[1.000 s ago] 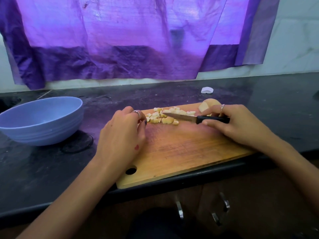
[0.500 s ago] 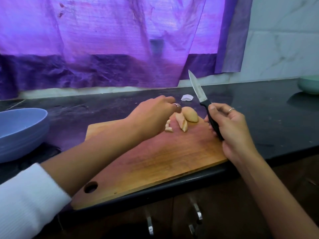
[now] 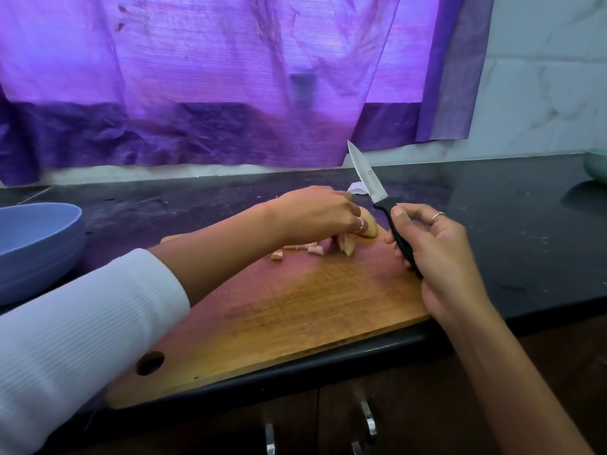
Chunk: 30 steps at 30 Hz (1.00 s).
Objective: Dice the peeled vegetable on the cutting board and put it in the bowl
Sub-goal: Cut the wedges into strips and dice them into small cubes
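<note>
A wooden cutting board (image 3: 295, 310) lies at the counter's front edge. At its far end my left hand (image 3: 315, 215) reaches over a pale peeled vegetable chunk (image 3: 468, 228), fingers curled down onto it and a cut slice (image 3: 346, 247). A few small diced pieces (image 3: 312, 250) lie just beside and under that hand. My right hand (image 3: 437, 254) grips the black handle of a small knife (image 3: 368, 175), blade pointing up and away, lifted off the board. The blue bowl (image 3: 36, 244) stands at the far left on the counter.
A black stone counter (image 3: 512, 224) runs left to right. A purple cloth (image 3: 230, 80) hangs behind it. A small white scrap (image 3: 356, 188) lies behind the board. A pale green dish (image 3: 596, 167) sits at the right edge. Cupboard handles (image 3: 368, 425) show below.
A second ago the knife lay flat across a pile of dice; now it is lifted blade-up, and my left hand has reached across to the vegetable chunk. Fewer dice show.
</note>
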### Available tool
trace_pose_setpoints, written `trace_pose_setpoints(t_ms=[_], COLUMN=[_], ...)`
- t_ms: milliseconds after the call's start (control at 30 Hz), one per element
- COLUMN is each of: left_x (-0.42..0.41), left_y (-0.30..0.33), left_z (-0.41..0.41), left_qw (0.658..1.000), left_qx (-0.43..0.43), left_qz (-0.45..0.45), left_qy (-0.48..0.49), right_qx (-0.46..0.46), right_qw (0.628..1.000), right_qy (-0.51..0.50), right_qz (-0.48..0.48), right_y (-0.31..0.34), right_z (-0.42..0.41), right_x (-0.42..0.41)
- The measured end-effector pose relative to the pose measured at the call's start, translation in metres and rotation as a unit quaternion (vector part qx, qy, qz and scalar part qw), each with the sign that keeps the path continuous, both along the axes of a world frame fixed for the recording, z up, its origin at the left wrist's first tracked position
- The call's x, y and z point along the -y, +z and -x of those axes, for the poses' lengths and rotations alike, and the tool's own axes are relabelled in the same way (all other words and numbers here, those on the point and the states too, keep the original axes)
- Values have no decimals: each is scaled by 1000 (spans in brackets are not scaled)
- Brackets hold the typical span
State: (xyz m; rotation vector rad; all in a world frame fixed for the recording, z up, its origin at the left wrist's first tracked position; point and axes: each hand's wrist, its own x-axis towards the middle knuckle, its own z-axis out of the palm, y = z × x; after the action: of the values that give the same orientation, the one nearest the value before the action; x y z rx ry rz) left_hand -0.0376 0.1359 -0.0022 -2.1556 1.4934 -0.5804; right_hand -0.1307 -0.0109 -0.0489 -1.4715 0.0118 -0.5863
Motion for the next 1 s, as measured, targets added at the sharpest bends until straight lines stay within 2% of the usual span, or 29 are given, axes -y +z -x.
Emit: trace_pose_setpoints(t_ms=[167, 233, 500, 667, 767, 1000], left_x=[-6, -8, -17, -18, -20, -66], left_y=[0, -1, -6, -9, -6, 0], left_z=[-14, -17, -15, -11, -5, 49], left_qw=[986, 981, 982, 985, 992, 976], left_qx=[49, 78, 119, 57, 28, 109], left_qz=[37, 46, 69, 116, 109, 187], left_qy=[-157, -173, -128, -119, -60, -10], right_qx=[3, 2, 2, -2, -2, -4], right_qw=[1000, 1000, 1000, 1000, 1000, 1000], right_qy=[0, -1, -1, -7, -9, -6], right_qz=[1, 1, 5, 14, 13, 11], right_y=[0, 0, 0, -1, -1, 0], right_z=[0, 0, 1, 0, 0, 2], right_x=[0, 0, 0, 0, 0, 0])
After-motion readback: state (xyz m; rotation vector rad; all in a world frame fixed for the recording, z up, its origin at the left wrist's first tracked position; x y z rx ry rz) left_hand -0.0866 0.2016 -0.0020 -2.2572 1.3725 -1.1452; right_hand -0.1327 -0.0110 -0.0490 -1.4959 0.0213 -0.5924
